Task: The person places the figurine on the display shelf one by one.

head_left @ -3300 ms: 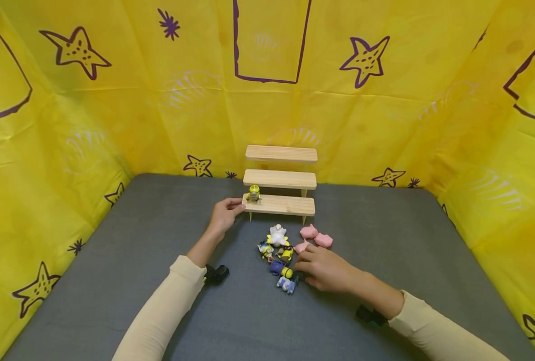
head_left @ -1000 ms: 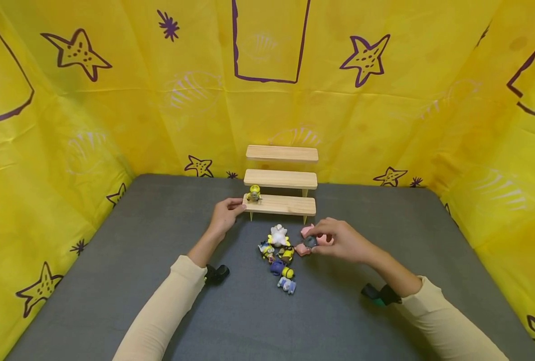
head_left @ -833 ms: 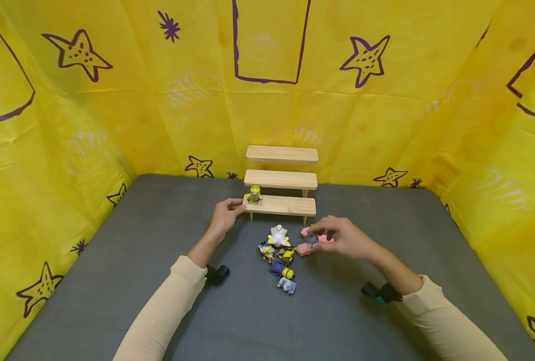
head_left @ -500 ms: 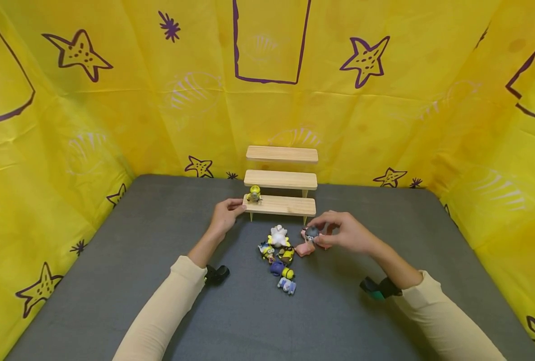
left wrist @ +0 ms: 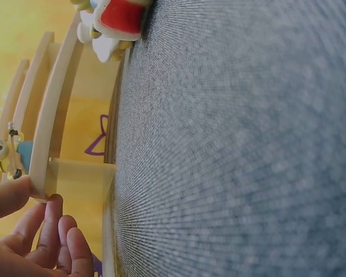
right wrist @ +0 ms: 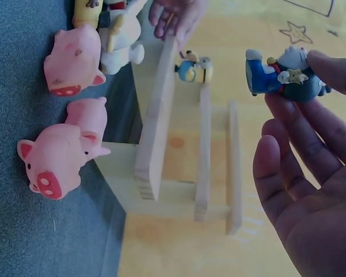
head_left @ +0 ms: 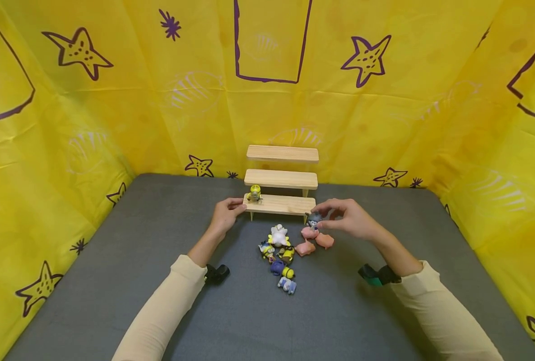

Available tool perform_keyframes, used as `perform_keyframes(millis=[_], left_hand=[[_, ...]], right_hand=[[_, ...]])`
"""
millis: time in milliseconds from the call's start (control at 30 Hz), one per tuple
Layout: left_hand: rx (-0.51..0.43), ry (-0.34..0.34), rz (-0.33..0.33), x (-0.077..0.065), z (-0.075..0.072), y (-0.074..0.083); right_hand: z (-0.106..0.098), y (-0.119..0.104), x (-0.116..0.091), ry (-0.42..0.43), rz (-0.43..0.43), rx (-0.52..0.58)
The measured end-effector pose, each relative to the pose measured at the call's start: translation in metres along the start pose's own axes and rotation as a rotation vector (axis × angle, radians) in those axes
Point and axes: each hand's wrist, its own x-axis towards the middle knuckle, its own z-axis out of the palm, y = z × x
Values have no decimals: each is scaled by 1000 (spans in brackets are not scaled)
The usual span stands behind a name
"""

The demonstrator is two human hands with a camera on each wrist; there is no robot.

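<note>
While fingers (right wrist: pixel 296 122) pinch figurine (right wrist: pixel 293 75), pigs (right wrist: pixel 56 154) lie near shelf (head_left: pixel 285 204).

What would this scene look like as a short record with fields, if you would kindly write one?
Wooden stand: three stepped shelves
Left hand: grips left end of lowest shelf
Yellow figurine: standing near that end
Right hand: holds gray-and-blue figurine 
Pink pigs: three, on gray surface
Other toys: clustered left of the pigs, white figurine nearest the stand
Backdrop: yellow, with starfish drawings
</note>
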Motion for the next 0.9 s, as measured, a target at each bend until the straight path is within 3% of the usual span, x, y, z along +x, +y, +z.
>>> perform_keyframes(millis=[667, 900], left_hand=[[5, 3, -4, 1, 0, 0], [8, 0, 3, 1, 0, 0]], right_hand=[[-11, 2, 25, 50, 87, 44], [-10, 2, 40, 29, 83, -3]])
